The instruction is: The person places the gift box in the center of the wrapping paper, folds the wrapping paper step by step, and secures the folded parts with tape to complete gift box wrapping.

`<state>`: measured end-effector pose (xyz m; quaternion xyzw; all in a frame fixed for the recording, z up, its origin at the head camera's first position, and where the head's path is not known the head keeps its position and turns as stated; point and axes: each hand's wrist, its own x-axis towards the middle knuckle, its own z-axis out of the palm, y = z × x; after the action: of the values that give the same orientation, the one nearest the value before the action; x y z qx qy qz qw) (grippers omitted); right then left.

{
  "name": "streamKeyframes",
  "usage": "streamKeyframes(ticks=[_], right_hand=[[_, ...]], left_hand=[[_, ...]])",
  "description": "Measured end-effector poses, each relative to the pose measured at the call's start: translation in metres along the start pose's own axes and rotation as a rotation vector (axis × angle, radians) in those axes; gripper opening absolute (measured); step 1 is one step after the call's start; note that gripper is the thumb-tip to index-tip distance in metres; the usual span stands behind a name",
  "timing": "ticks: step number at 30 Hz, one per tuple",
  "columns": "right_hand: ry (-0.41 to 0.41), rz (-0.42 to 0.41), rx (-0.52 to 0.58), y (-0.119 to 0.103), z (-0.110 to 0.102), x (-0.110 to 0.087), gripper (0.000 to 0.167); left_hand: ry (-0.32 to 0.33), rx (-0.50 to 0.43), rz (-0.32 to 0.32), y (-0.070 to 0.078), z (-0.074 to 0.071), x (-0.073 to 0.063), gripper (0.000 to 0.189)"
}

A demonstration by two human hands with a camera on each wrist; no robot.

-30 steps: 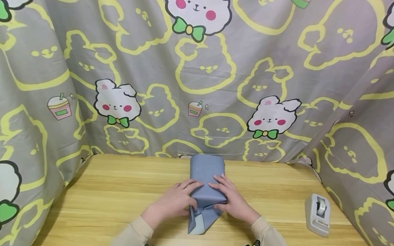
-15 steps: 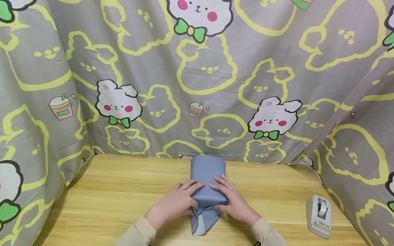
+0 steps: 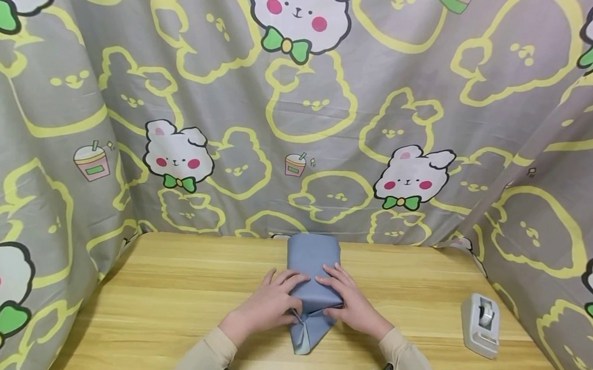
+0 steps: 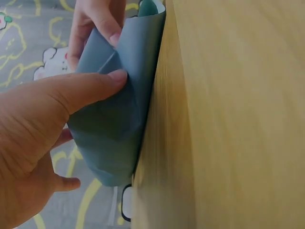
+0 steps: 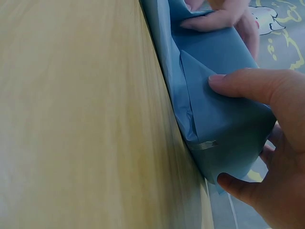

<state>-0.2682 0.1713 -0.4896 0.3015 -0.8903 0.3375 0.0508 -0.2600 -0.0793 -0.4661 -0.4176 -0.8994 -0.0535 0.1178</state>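
Observation:
A box-shaped package [image 3: 313,259] wrapped in blue-grey paper lies on the table, its near end towards me. From that end a paper flap [image 3: 313,330] sticks out, its paler inner side showing along a fold. My left hand [image 3: 268,303] holds the package's left side, fingers on top and thumb against the paper at the near end. On the right side my right hand [image 3: 352,306] grips it likewise. Its thumb [image 5: 238,83] presses a folded triangle of paper in the right wrist view. A short strip of clear tape [image 5: 206,144] crosses the paper near the edge.
A grey tape dispenser [image 3: 481,325] with a roll in it stands at the right of the wooden table [image 3: 194,269]. Behind and on both sides hangs a grey curtain [image 3: 311,106] with rabbit prints. The package's far end comes close to the curtain.
My left thumb has pushed the left side of the flap inward to the right, so less of the pale inner side shows. My right hand stays in place on the package.

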Motion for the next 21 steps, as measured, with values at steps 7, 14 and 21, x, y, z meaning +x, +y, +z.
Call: streamKeyframes(ticks=[7,14,21], right_hand=[[0.016,0.001,0.011,-0.001,-0.001,0.000,0.067],[0.029,-0.018,-0.010,0.001,0.001,-0.001,0.069],[0.017,-0.010,-0.009,0.001,0.001,0.000,0.068]], left_hand=[[0.088,0.103,0.019,0.006,0.001,0.007,0.041],[0.113,0.138,-0.063,0.006,0.003,0.014,0.059],[0.113,0.131,-0.118,0.007,0.007,0.016,0.064]])
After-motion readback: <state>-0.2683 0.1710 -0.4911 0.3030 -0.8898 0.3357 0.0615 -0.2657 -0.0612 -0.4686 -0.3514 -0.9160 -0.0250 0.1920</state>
